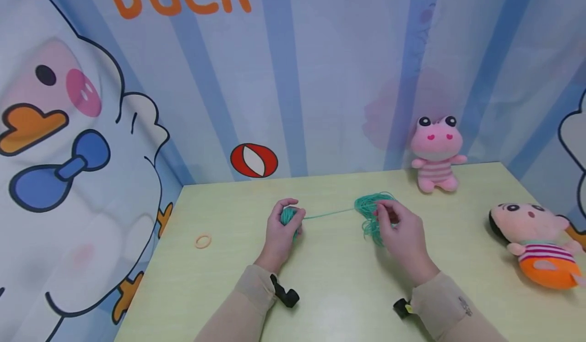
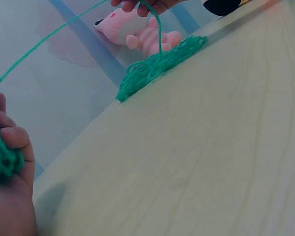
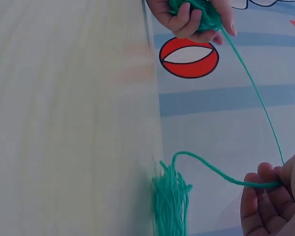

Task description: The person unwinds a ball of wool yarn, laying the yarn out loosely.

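My left hand [image 1: 283,230] grips a wound bundle of green yarn [image 2: 4,152], fingers curled round it above the table. A single strand [image 1: 329,213] runs taut from that bundle across to my right hand [image 1: 405,235]. There the thumb and fingers pinch the strand, plain in the right wrist view, where the right hand [image 3: 273,201] is at the lower right. From the pinch the yarn drops in a slack curve [image 3: 206,167] to a loose heap of green yarn [image 2: 157,66] lying on the table. In the head view the right hand partly covers this heap.
An orange-pink ring [image 1: 203,240] lies on the table [image 1: 220,291] at left. A pink striped frog plush [image 1: 439,153] sits at the back right edge. Nearer, at right, a doll plush [image 1: 542,245] in striped top and orange bottoms lies down. A printed cloth backdrop [image 1: 320,77] rises behind.
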The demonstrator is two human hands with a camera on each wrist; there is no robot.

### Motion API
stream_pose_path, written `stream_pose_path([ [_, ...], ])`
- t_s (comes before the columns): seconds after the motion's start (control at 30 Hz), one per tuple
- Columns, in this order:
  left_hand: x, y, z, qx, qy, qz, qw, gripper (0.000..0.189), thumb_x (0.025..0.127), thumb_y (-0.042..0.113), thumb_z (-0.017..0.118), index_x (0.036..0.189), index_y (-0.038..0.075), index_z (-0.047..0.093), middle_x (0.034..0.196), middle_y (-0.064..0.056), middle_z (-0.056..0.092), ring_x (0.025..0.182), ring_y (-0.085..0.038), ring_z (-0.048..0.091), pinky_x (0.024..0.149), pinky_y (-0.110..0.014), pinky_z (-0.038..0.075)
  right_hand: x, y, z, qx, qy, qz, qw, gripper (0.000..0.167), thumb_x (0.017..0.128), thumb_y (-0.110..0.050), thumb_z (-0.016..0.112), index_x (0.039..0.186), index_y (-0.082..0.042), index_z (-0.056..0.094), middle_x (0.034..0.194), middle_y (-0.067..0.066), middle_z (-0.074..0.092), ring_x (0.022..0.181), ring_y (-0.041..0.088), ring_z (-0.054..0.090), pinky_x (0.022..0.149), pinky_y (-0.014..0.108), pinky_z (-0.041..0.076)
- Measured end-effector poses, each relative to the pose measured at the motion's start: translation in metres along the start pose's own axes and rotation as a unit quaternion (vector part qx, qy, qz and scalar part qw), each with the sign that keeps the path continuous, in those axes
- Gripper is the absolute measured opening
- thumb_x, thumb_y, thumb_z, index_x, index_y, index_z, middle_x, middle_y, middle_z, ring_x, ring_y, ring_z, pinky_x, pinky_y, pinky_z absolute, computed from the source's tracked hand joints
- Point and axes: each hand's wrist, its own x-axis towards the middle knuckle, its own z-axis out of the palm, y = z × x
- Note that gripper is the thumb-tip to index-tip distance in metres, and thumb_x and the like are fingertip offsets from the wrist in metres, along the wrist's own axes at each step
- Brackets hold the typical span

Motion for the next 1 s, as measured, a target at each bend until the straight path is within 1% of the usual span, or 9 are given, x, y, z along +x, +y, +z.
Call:
stream_pose_path([
  [0.13, 0.000, 0.000, -0.001, -0.009, 0.011, -0.001, 0.9999, 0.046, 0.106, 0.019, 0.074, 0.142, 0.000, 0.054, 0.106, 0.003, 0.070, 0.074, -0.014, 0.058, 0.067, -0.026, 0.053, -0.001, 0.013, -0.014, -0.009, 0.007, 0.021, 0.9997, 0.021, 0.111, -0.015, 0.065, 0.117, 0.001, 0.077, 0.097, 0.012, 0.082, 0.080, -0.010, 0.062, 0.072, 0.005, 0.049],
  [0.27, 0.000, -0.001, -0.003, -0.022, 0.018, -0.008, 0.9996, 0.047, 0.107, 0.022, 0.074, 0.142, 0.000, 0.054, 0.102, 0.001, 0.064, 0.074, -0.015, 0.057, 0.065, -0.025, 0.051, -0.002, 0.024, -0.027, -0.020, -0.001, 0.055, 0.9983, 0.027, 0.113, -0.022, 0.062, 0.122, -0.001, 0.077, 0.103, 0.014, 0.082, 0.082, -0.011, 0.061, 0.072, 0.006, 0.050],
  [0.37, 0.000, 0.000, -0.003, -0.029, 0.019, -0.007, 0.9994, 0.045, 0.108, 0.023, 0.073, 0.142, 0.001, 0.054, 0.098, -0.001, 0.061, 0.073, -0.016, 0.057, 0.062, -0.024, 0.051, -0.003, 0.029, -0.037, -0.040, -0.011, 0.075, 0.9963, 0.030, 0.114, -0.026, 0.060, 0.125, -0.003, 0.076, 0.107, 0.015, 0.082, 0.083, -0.010, 0.060, 0.072, 0.007, 0.048],
  [0.5, 0.001, 0.001, -0.002, -0.039, 0.027, -0.001, 0.9989, 0.037, 0.109, 0.023, 0.071, 0.136, 0.003, 0.057, 0.093, -0.002, 0.062, 0.069, -0.015, 0.058, 0.060, -0.023, 0.051, -0.001, 0.036, -0.047, -0.078, -0.023, 0.090, 0.9927, 0.031, 0.114, -0.026, 0.059, 0.125, -0.004, 0.077, 0.109, 0.014, 0.083, 0.085, 0.000, 0.061, 0.072, 0.009, 0.046],
  [0.53, 0.001, 0.001, -0.002, -0.040, 0.030, 0.000, 0.9987, 0.034, 0.109, 0.023, 0.070, 0.134, 0.004, 0.058, 0.092, -0.003, 0.062, 0.068, -0.015, 0.058, 0.059, -0.023, 0.051, 0.000, 0.038, -0.049, -0.088, -0.029, 0.094, 0.9912, 0.031, 0.113, -0.026, 0.060, 0.124, -0.004, 0.077, 0.109, 0.015, 0.082, 0.086, 0.005, 0.062, 0.072, 0.011, 0.047],
  [0.67, 0.001, 0.002, -0.002, -0.049, 0.051, -0.001, 0.9975, 0.015, 0.111, 0.025, 0.066, 0.123, 0.015, 0.063, 0.094, -0.009, 0.061, 0.066, -0.015, 0.058, 0.059, -0.024, 0.051, 0.001, 0.047, -0.053, -0.124, -0.068, 0.111, 0.9837, 0.031, 0.111, -0.025, 0.062, 0.122, -0.002, 0.078, 0.110, 0.018, 0.081, 0.091, 0.022, 0.069, 0.074, 0.022, 0.050],
  [0.77, 0.001, 0.003, -0.001, -0.055, 0.060, -0.003, 0.9967, 0.013, 0.112, 0.027, 0.064, 0.120, 0.016, 0.064, 0.097, -0.014, 0.061, 0.066, -0.016, 0.057, 0.059, -0.024, 0.051, 0.001, 0.052, -0.055, -0.141, -0.109, 0.123, 0.9763, 0.033, 0.110, -0.026, 0.062, 0.123, 0.000, 0.078, 0.112, 0.021, 0.080, 0.095, 0.030, 0.072, 0.077, 0.034, 0.054],
  [0.9, 0.001, 0.003, -0.001, -0.062, 0.049, -0.008, 0.9968, 0.023, 0.111, 0.026, 0.065, 0.123, 0.007, 0.063, 0.099, -0.017, 0.062, 0.066, -0.015, 0.057, 0.060, -0.024, 0.052, 0.002, 0.054, -0.054, -0.145, -0.145, 0.130, 0.9701, 0.036, 0.110, -0.027, 0.062, 0.125, 0.003, 0.077, 0.120, 0.026, 0.078, 0.100, 0.035, 0.073, 0.085, 0.049, 0.057],
  [1.0, 0.001, 0.004, -0.002, -0.062, 0.035, -0.010, 0.9974, 0.032, 0.111, 0.024, 0.066, 0.129, -0.002, 0.061, 0.100, -0.017, 0.063, 0.067, -0.014, 0.058, 0.061, -0.024, 0.052, 0.001, 0.051, -0.048, -0.144, -0.150, 0.126, 0.9701, 0.036, 0.109, -0.025, 0.063, 0.128, 0.003, 0.076, 0.128, 0.031, 0.072, 0.104, 0.039, 0.070, 0.091, 0.058, 0.056],
])
